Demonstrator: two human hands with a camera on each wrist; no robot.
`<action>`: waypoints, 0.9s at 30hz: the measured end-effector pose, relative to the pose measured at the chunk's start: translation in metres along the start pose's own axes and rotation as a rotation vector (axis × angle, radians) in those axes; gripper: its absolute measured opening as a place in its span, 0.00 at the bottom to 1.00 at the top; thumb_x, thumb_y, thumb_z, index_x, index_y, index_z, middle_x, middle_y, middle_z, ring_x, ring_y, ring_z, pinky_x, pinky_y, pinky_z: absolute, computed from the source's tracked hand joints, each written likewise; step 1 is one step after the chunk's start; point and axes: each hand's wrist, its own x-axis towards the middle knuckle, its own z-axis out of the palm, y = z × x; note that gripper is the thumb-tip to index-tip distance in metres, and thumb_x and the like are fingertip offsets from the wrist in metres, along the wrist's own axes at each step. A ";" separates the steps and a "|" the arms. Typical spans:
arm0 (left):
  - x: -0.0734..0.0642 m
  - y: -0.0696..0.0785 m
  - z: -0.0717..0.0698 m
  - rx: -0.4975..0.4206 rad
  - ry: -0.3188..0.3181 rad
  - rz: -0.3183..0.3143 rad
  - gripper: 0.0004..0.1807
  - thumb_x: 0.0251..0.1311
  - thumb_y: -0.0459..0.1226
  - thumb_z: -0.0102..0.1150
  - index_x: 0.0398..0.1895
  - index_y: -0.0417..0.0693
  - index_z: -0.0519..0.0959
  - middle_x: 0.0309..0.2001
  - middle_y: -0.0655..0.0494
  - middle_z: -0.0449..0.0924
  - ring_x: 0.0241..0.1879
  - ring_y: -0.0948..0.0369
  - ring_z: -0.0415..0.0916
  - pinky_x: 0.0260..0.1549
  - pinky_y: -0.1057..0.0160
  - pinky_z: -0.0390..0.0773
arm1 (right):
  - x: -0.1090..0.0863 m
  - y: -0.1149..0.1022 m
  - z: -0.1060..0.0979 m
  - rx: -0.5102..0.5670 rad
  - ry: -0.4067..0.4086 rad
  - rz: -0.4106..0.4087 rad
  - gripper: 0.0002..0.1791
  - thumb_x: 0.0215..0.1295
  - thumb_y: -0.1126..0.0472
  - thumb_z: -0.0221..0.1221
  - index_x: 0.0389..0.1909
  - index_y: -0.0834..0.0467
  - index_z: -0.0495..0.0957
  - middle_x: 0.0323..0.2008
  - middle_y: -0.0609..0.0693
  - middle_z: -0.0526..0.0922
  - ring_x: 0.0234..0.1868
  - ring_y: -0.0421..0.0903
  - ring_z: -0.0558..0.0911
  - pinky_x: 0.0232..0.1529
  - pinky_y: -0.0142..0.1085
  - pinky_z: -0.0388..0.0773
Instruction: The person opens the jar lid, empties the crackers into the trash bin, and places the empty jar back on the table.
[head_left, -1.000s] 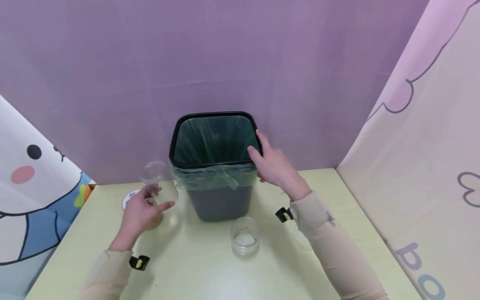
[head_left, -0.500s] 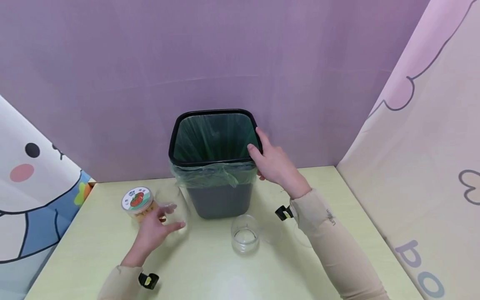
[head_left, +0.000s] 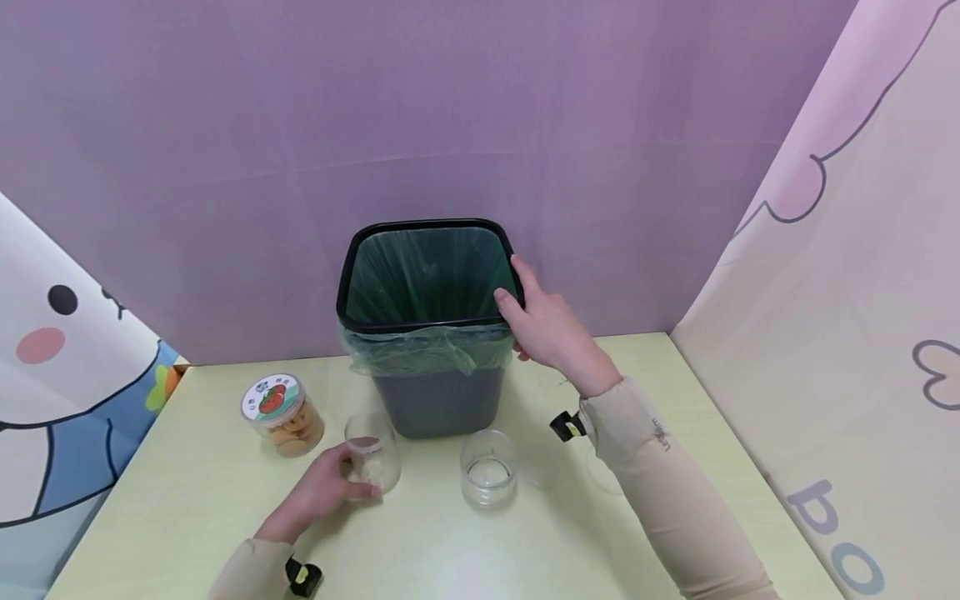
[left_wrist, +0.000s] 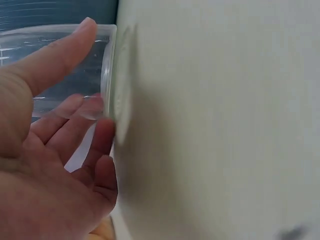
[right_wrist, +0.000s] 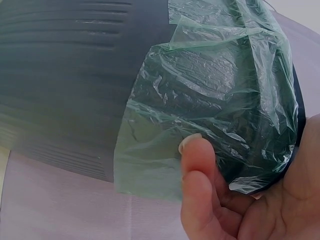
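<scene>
My left hand [head_left: 322, 492] holds a clear plastic cup [head_left: 378, 468] low at the table, left of the bin's foot. In the left wrist view the thumb lies along one side of the cup [left_wrist: 75, 75] and the fingers along the other; its rim is right at the tabletop. A dark grey trash bin [head_left: 442, 408] stands at the back, lined with a thin green bag [head_left: 420, 350] folded over its rim. At the bin's right corner, my right hand [head_left: 553, 333] grips the black rim, thumb on top. In the right wrist view its curled fingers [right_wrist: 197, 185] lie against the bag.
A jar [head_left: 288, 421] with a tomato-printed lid and tan contents stands at the left. Another clear cup [head_left: 489, 471] stands before the bin. Faint clear round pieces lie right of it, one partly behind the right sleeve [head_left: 675, 500]. A purple curtain [head_left: 450, 108] hangs behind.
My left hand has brought the clear cup from beside the bin's upper left, above the jar, down and rightward to the table. The jar is now uncovered. My right hand stays on the rim.
</scene>
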 end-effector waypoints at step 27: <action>-0.025 -0.019 -0.044 -0.043 -0.085 -0.040 0.39 0.53 0.39 0.74 0.68 0.38 0.69 0.62 0.44 0.75 0.60 0.45 0.70 0.52 0.48 0.71 | 0.000 0.001 0.000 0.018 -0.002 0.005 0.39 0.75 0.35 0.41 0.80 0.37 0.37 0.21 0.56 0.81 0.19 0.49 0.82 0.40 0.47 0.78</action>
